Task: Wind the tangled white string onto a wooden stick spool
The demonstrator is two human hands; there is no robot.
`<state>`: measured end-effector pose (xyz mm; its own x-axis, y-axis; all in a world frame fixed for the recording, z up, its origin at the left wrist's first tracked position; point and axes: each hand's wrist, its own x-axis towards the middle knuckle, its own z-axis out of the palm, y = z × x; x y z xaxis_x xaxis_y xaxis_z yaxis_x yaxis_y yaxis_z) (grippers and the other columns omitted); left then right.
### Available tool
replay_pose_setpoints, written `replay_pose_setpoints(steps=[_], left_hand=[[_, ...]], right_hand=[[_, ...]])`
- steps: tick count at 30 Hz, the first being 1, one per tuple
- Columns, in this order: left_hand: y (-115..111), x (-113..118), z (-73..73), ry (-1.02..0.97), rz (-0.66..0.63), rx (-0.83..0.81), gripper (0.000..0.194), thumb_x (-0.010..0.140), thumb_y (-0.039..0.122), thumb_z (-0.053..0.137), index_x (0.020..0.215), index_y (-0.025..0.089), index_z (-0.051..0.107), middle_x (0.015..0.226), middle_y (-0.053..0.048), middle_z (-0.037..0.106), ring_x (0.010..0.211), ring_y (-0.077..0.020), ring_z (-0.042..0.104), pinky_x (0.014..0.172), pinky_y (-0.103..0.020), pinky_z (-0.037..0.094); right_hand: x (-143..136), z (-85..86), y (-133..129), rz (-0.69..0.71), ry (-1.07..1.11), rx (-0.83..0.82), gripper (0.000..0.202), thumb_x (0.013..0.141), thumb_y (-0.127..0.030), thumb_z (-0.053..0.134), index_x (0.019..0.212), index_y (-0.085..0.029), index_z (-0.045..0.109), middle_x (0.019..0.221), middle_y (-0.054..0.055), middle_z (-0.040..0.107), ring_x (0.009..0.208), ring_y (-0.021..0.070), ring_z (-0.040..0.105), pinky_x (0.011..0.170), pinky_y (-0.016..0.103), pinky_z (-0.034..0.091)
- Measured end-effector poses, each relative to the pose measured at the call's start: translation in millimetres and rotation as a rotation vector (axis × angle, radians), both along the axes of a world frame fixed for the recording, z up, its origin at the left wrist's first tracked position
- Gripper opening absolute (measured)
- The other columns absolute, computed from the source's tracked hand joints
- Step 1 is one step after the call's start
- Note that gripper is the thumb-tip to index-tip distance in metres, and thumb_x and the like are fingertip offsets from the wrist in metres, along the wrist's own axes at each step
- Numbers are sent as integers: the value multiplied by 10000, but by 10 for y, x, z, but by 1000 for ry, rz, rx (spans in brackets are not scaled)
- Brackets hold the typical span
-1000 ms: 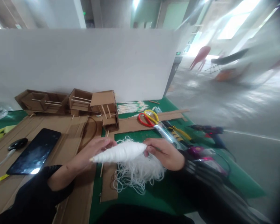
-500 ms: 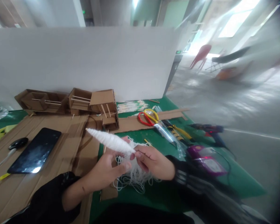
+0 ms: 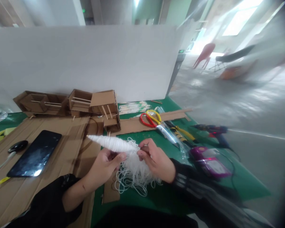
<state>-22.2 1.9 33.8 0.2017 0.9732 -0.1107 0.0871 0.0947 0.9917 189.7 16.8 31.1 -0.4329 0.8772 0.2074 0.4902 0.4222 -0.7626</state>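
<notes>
A thin stick wound thick with white string, a tapered spindle [image 3: 110,143], lies nearly level in front of me, its bare tip pointing left. My left hand [image 3: 104,166] grips it from below, thumb along the underside and the other fingers partly hidden behind it. At the right end, my right hand [image 3: 156,160] has thumb and forefinger pinched around the narrow tip. Beneath both hands, a loose heap of white string [image 3: 137,177] lies on the green tabletop [image 3: 130,207].
Red-and-yellow-handled scissors [image 3: 156,123], yellow pliers [image 3: 186,133] and a purple device [image 3: 210,161] lie to the right, near a power drill [image 3: 211,129]. Cardboard boxes [image 3: 104,99] stand behind. At left, a phone [image 3: 35,153] and a black mouse [image 3: 18,146] rest on cardboard [image 3: 68,142].
The spindle has tilted to nearly level, its right end rising slightly. My left hand has closed in around its underside, and my right hand has turned at the tip.
</notes>
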Motion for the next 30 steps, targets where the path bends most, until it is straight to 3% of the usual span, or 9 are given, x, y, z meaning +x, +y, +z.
replay_pose_setpoints(steps=[4, 8, 14, 17, 22, 26, 30], left_hand=[[-3, -7, -21, -63, 14, -14, 330, 788, 452, 676, 848, 137, 597, 631, 27, 519, 509, -79, 441, 476, -208, 383], [-22, 14, -31, -73, -6, -23, 377, 802, 442, 670, 1015, 134, 625, 643, 19, 541, 539, -96, 479, 526, -228, 425], [-67, 85, -15, -118, -18, -30, 442, 755, 450, 706, 1075, 156, 621, 596, 24, 561, 552, -130, 529, 562, -266, 472], [-75, 80, -19, -115, -3, -24, 399, 753, 440, 708, 1012, 150, 620, 601, 19, 578, 564, -139, 548, 578, -275, 480], [-61, 41, -53, -121, 6, -13, 319, 792, 403, 688, 976, 161, 590, 632, 23, 583, 612, -143, 564, 639, -285, 485], [-66, 39, -48, -167, -14, -9, 328, 801, 400, 683, 999, 168, 562, 634, 29, 575, 610, -135, 552, 630, -277, 480], [-82, 38, -12, -168, -29, 3, 347, 785, 405, 694, 1010, 170, 573, 652, 22, 586, 631, -144, 565, 652, -287, 491]], right_hand=[[14, 6, 13, -57, -10, 88, 207, 962, -376, 465, 841, -216, 517, 694, -6, 660, 609, 130, 600, 594, 239, 416], [-18, 15, -1, -92, -13, 181, 266, 948, -391, 500, 774, -209, 588, 662, 3, 647, 616, 132, 596, 604, 236, 420], [-157, 22, -112, -42, 15, 46, 363, 972, -404, 439, 701, -208, 581, 505, -39, 556, 467, 108, 516, 527, 228, 387], [-184, 37, -150, -22, 55, -1, 353, 980, -403, 411, 742, -205, 580, 537, -34, 552, 493, 112, 520, 529, 227, 392], [-167, 40, -149, -8, 64, 43, 162, 942, -358, 485, 925, -207, 541, 680, -12, 592, 556, 125, 516, 520, 232, 386], [-159, 17, -134, -15, 46, 176, 158, 957, -273, 439, 878, -208, 560, 714, 15, 612, 628, 145, 550, 603, 258, 409], [-150, 26, -128, 19, 56, 110, 271, 992, -268, 357, 812, -205, 549, 610, -11, 593, 571, 129, 543, 604, 253, 404]])
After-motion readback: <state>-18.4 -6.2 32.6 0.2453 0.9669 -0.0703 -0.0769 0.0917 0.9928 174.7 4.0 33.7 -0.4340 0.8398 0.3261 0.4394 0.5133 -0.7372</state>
